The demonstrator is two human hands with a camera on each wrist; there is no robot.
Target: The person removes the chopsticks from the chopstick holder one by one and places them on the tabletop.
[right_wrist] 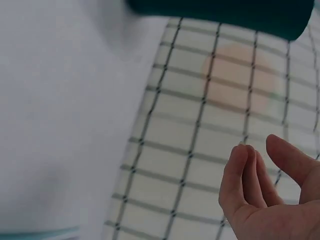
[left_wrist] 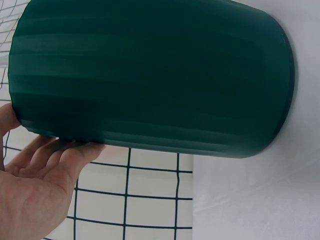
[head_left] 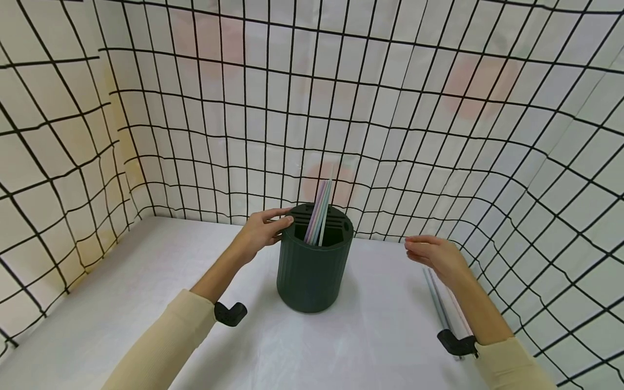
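A dark green ribbed round holder [head_left: 312,279] with a slotted top stands upright on the white surface. Several thin pastel sticks [head_left: 319,214] like drinking straws lean out of its large front compartment. My left hand [head_left: 260,230] grips the holder's left side at the rim, thumb near the top edge; in the left wrist view its fingers [left_wrist: 75,157] bend against the ribbed wall. Well to the right of the holder, my right hand [head_left: 439,257] is in the air with nothing in it, thumb apart from the bent fingers. Beneath that forearm lie loose sticks [head_left: 435,298], partly hidden.
A black wire grid [head_left: 273,130] rises behind the white table [head_left: 146,281] and along both sides, with pale sheeting behind it. The right forearm is close to the right grid wall. Both wrists carry a small black camera [head_left: 231,314].
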